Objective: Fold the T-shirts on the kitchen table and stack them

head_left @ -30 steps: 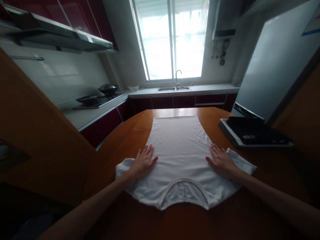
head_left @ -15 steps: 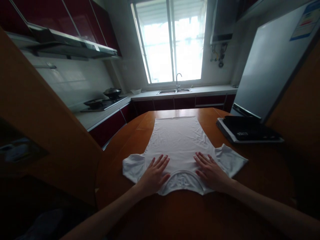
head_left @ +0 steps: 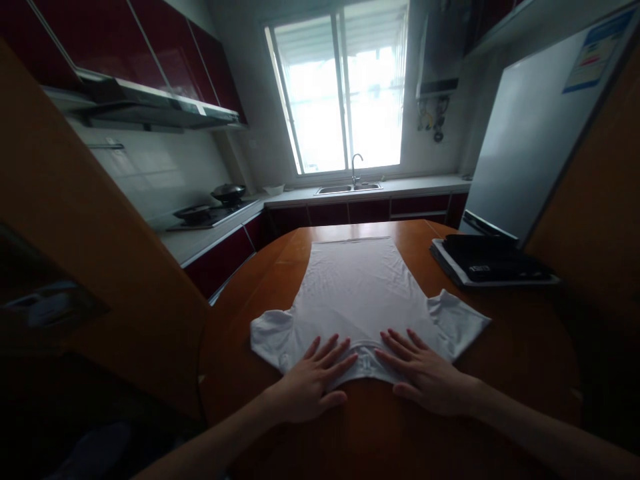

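A white T-shirt (head_left: 357,287) lies spread flat on the wooden table (head_left: 260,280), its collar toward me and its hem at the far side. Both short sleeves stick out to the sides, a little crumpled. My left hand (head_left: 315,383) rests palm down on the left of the neckline, fingers spread. On the other side of the collar, my right hand (head_left: 425,373) presses flat with its fingers apart. Parts of the collar and shoulders are hidden under the hands.
Folded dark clothes (head_left: 495,260) are stacked at the table's right, near the fridge (head_left: 540,133). Beyond the table runs a counter with a sink (head_left: 345,189) under the window. Pans (head_left: 229,193) sit on the stove at the left.
Both hands have slid toward me over the shirt, from the upper chest to the neckline, and sit closer together. The view has shifted slightly.
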Motion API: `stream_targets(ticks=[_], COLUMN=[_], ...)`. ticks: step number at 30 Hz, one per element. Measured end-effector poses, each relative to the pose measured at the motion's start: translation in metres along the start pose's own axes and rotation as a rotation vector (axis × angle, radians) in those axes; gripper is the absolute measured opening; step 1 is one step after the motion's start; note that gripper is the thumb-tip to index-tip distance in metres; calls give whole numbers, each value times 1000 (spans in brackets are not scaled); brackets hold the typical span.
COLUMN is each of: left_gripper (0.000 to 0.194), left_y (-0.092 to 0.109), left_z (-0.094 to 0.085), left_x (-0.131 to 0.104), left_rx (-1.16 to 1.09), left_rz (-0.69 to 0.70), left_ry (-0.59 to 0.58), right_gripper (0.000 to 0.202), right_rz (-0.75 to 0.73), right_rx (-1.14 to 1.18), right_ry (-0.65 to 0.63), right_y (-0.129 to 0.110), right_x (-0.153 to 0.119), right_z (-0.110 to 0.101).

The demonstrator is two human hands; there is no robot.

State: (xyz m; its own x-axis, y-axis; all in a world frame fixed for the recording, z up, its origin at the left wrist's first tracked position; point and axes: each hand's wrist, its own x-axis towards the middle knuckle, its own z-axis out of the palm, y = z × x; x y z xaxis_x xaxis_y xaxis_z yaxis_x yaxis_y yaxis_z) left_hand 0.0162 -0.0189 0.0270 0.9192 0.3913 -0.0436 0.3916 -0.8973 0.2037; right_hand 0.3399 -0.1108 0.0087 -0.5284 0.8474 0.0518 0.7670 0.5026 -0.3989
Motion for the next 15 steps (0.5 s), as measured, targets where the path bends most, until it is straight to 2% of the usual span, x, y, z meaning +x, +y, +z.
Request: stream_targets(ticks=[4,7,9,13,15], left_gripper=[69,67,61,34,23], left_y=[4,8,11,13,11], left_z=[-2,-5,-5,0,5], left_x=[-5,-8,-10,-10,-9], left_rx=[-7,-9,-10,25,58], left_rz=[-7,11,36,48,68], left_ry=[-2,27,76,213,267], right_gripper=[67,68,57,13,16], right_rz=[-5,-30,-59,-146,-176], right_rx=[13,-4,-33,-100,-117], right_ry=[-11,46,117,257,304], right_y=[-1,-5,-9,-11,-9], right_x=[-3,-3,-2,0,1], right_z=[-2,-2,1,11,16])
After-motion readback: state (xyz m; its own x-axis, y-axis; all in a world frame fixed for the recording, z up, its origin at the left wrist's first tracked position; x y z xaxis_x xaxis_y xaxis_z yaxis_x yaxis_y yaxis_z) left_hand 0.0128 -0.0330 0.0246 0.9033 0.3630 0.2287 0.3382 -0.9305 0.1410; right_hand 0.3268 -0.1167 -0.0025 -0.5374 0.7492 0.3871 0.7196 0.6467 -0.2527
